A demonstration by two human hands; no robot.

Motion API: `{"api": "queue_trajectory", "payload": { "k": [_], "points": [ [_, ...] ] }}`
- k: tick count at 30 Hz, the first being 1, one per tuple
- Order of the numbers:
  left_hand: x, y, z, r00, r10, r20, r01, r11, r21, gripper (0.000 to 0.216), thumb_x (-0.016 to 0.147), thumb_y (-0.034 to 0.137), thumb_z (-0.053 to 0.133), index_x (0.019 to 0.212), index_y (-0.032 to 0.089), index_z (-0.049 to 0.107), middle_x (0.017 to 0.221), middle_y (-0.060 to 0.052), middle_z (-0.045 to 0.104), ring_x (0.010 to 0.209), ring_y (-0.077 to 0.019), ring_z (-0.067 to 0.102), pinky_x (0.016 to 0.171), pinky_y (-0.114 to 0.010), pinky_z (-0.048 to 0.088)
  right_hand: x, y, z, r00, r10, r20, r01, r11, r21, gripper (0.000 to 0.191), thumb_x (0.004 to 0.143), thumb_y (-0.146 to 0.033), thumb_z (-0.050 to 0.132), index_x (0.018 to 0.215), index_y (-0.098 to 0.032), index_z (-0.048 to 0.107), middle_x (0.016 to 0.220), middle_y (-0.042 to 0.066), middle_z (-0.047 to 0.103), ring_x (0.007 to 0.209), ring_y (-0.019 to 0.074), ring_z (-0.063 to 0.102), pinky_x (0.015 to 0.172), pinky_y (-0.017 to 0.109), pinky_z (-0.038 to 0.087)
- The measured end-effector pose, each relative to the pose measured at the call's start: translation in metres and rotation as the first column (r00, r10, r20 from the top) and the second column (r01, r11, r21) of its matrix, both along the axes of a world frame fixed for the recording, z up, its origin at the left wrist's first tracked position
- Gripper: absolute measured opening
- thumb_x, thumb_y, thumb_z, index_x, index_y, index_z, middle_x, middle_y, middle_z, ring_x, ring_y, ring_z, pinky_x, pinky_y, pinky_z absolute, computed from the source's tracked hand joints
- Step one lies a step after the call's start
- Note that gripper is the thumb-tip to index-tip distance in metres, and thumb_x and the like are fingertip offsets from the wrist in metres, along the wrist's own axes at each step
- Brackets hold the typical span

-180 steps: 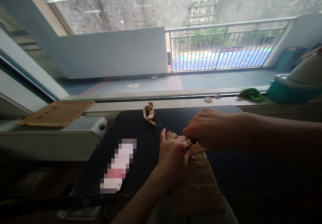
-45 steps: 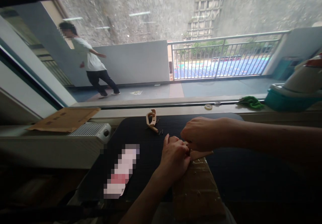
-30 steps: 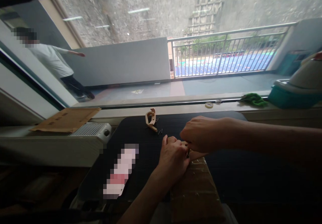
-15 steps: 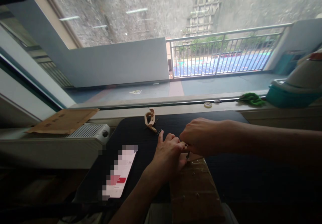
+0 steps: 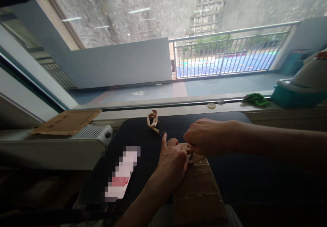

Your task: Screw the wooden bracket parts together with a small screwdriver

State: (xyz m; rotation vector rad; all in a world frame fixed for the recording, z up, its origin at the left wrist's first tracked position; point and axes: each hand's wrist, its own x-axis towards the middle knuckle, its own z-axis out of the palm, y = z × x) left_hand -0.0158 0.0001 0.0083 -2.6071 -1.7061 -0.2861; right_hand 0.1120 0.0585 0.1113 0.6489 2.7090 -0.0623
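Note:
My left hand [image 5: 171, 160] is curled on a small wooden part [image 5: 191, 153] that sits at the far end of a brown cardboard piece [image 5: 199, 189] on the black table [image 5: 255, 172]. My right hand [image 5: 207, 136] reaches in from the right, fingers pinched together at the same wooden part; what it pinches is hidden. Farther back on the table stands another light wooden piece [image 5: 152, 120] with a few small dark screws [image 5: 162, 133] beside it.
A blurred white and red card [image 5: 122, 173] lies on the table's left. A radiator [image 5: 89, 132] topped with cardboard [image 5: 65, 122] stands to the left. On the window sill lie a tape roll [image 5: 211, 105], a green cloth [image 5: 256, 99] and a teal container [image 5: 296, 92].
The person walking outside the window has gone from view. My left hand has shifted a little on the wooden part; my right hand stays pinched at the same spot.

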Motion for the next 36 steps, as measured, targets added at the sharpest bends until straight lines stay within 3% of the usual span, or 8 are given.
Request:
{"api": "queue_trajectory", "payload": {
  "k": [4,8,14,17,24,31,36],
  "points": [
    [-0.007,0.001,0.007,0.998,-0.043,0.049,0.045,0.998,-0.051,0.01,0.073,0.017,0.059,0.08,0.023,0.064,0.085,-0.003,0.064,0.098,-0.0247,0.051,0.105,-0.06,0.014,0.002,0.002,-0.003,1.0,0.03,-0.006,-0.03,0.999,0.02,0.014,0.079,-0.019,0.053,0.07,-0.014,0.063,0.061,0.003,0.061,0.051,0.0123,0.05,0.045,0.025,0.025],
    [-0.027,-0.004,0.012,0.985,-0.035,0.169,0.048,0.996,-0.076,0.034,0.068,0.019,0.067,0.1,0.029,0.062,0.103,-0.001,0.061,0.113,-0.0256,0.045,0.107,-0.058,0.014,0.002,0.004,-0.004,0.999,0.035,0.029,-0.035,0.999,0.01,0.011,0.078,-0.017,0.054,0.07,-0.015,0.062,0.062,0.002,0.061,0.051,0.0117,0.051,0.044,0.025,0.026],
    [-0.053,-0.025,-0.004,0.971,-0.012,0.24,-0.008,0.997,0.079,0.051,0.071,0.021,0.065,0.119,0.03,0.05,0.124,-0.006,0.05,0.118,-0.0275,0.044,0.105,-0.058,0.021,-0.004,0.002,0.0,0.987,0.051,0.151,-0.045,0.998,-0.043,0.007,0.077,-0.017,0.057,0.078,-0.017,0.064,0.07,0.003,0.064,0.056,0.0145,0.055,0.044,0.026,0.027],
    [-0.06,-0.031,-0.011,0.973,-0.021,0.228,-0.008,0.992,0.127,0.051,0.071,0.017,0.061,0.119,0.028,0.048,0.119,-0.007,0.053,0.112,-0.0257,0.048,0.103,-0.056,0.026,-0.007,0.001,0.003,0.976,0.112,0.186,-0.111,0.994,-0.014,0.01,0.075,-0.01,0.059,0.076,-0.017,0.066,0.079,0.005,0.066,0.064,0.016,0.058,0.047,0.027,0.027],
    [-0.065,-0.026,-0.009,0.962,-0.091,0.259,0.039,0.979,0.198,0.033,0.074,0.014,0.058,0.103,0.028,0.055,0.094,0.001,0.063,0.094,-0.0188,0.057,0.104,-0.048,0.022,-0.009,0.009,0.001,0.99,0.036,0.138,-0.012,0.986,-0.168,0.007,0.061,-0.015,0.069,0.064,-0.018,0.064,0.062,0.002,0.063,0.055,0.0136,0.055,0.049,0.026,0.031],
    [-0.061,-0.021,-0.006,0.927,-0.058,0.37,-0.008,0.985,0.175,0.025,0.08,0.017,0.055,0.101,0.029,0.058,0.095,0.005,0.066,0.087,-0.0112,0.061,0.107,-0.033,0.021,-0.009,0.016,-0.001,0.986,0.044,0.16,-0.012,0.98,-0.199,0.006,0.061,-0.017,0.07,0.063,-0.019,0.065,0.059,0.001,0.062,0.053,0.014,0.056,0.047,0.026,0.031],
    [-0.062,-0.023,-0.007,0.941,-0.06,0.334,0.016,0.991,0.131,0.03,0.08,0.015,0.053,0.106,0.029,0.056,0.101,0.003,0.064,0.091,-0.0115,0.06,0.107,-0.035,0.021,-0.012,0.005,0.013,0.98,0.021,0.2,0.011,0.988,-0.155,0.012,0.064,-0.007,0.066,0.069,-0.018,0.068,0.067,0.005,0.066,0.06,0.0173,0.059,0.048,0.027,0.03]
  ]
}}
